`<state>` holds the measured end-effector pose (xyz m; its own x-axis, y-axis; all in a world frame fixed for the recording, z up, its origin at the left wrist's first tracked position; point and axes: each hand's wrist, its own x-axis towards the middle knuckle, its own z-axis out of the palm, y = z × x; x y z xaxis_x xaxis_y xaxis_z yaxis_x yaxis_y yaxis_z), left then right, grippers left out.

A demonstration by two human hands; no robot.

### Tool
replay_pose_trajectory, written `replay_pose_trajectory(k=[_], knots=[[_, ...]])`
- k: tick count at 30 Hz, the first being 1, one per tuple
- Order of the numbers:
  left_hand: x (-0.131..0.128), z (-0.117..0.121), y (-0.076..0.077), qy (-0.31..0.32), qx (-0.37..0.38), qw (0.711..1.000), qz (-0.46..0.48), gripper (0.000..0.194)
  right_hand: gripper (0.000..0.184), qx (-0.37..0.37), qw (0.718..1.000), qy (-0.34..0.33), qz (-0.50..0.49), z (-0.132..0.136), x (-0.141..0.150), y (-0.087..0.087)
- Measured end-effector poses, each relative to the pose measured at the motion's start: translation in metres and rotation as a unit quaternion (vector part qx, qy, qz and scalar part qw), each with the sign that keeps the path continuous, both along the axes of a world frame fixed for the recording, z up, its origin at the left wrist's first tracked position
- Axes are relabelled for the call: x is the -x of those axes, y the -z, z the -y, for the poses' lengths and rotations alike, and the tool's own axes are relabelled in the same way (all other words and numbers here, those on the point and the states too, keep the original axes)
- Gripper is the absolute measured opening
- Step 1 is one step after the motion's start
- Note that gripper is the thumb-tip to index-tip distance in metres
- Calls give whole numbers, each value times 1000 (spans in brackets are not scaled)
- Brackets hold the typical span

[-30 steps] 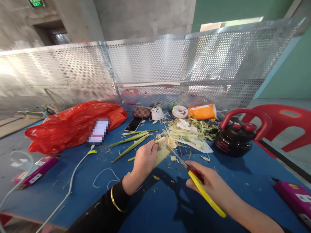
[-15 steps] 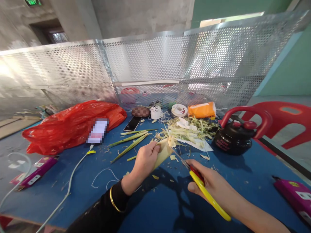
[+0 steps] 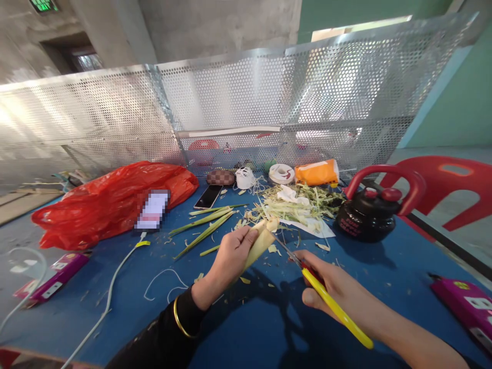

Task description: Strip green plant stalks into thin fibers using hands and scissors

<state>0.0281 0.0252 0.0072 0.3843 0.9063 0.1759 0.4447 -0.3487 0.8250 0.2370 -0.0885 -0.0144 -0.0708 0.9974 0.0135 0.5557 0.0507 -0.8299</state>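
My left hand (image 3: pixel 236 251) grips a pale yellow-green folded leaf strip (image 3: pixel 260 247), thumb on top, with a knobbly cream end pointing away from me. In my right hand (image 3: pixel 326 282) are scissors (image 3: pixel 330 302) with yellow and red handles. Their blades reach toward the strip's far end, at or very near its edge; contact is hard to tell. Beyond the hands lies a heap of shredded green and pale plant trimmings (image 3: pixel 303 202) with white paper among it. Several long green leaf strips (image 3: pixel 205 230) rest left of the heap.
A black kettle-shaped jug (image 3: pixel 365 215) with a red handle stands right. Behind are a tape roll (image 3: pixel 281 173), an orange packet (image 3: pixel 317 172), white string (image 3: pixel 246 178), a checkered case (image 3: pixel 220 177) and a dark phone (image 3: pixel 208 197). A red plastic bag (image 3: pixel 111 205) and charging phone (image 3: pixel 152 210) lie left.
The leaf strip has turned slightly in my left hand, showing more of its rounded side. The scissors have shifted a little to the right. The whole view has moved slightly.
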Motion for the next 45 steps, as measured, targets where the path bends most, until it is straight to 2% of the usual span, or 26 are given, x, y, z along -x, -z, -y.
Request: replay_pose_trajectory(k=[4, 7, 11, 18, 22, 25, 29, 31, 33, 38, 45], knots=[[2, -3, -2, 21, 32, 999, 7, 38, 44, 34, 999, -10, -41, 0, 0, -1], [3, -4, -4, 54, 98, 993, 27, 39, 45, 46, 997, -14, -54, 0, 1, -3], [2, -5, -2, 52, 177, 978, 96, 41, 49, 40, 997, -14, -66, 0, 4, -3], [2, -3, -1, 45, 212, 966, 142, 44, 54, 44, 996, -26, -72, 2, 4, -2], [2, -2, -1, 39, 245, 959, 136, 44, 56, 50, 996, -30, -70, 3, 2, -4], [2, -2, -1, 41, 209, 972, 96, 44, 58, 53, 997, -31, -54, 3, 1, -4], [2, -1, -2, 53, 97, 994, 21, 41, 58, 48, 998, -34, -36, 2, 2, -3], [2, -1, -4, 52, 42, 998, -6, 39, 52, 45, 998, -28, -32, 2, 3, -3], [2, -1, -4, 57, 18, 998, -23, 37, 44, 44, 998, -15, -29, 1, 6, -5], [1, -3, 0, 59, 28, 998, -24, 34, 37, 40, 999, 5, -29, -2, 13, -3], [2, -2, 0, 63, 112, 992, -2, 32, 40, -1, 1000, 18, -24, -1, 17, 2]])
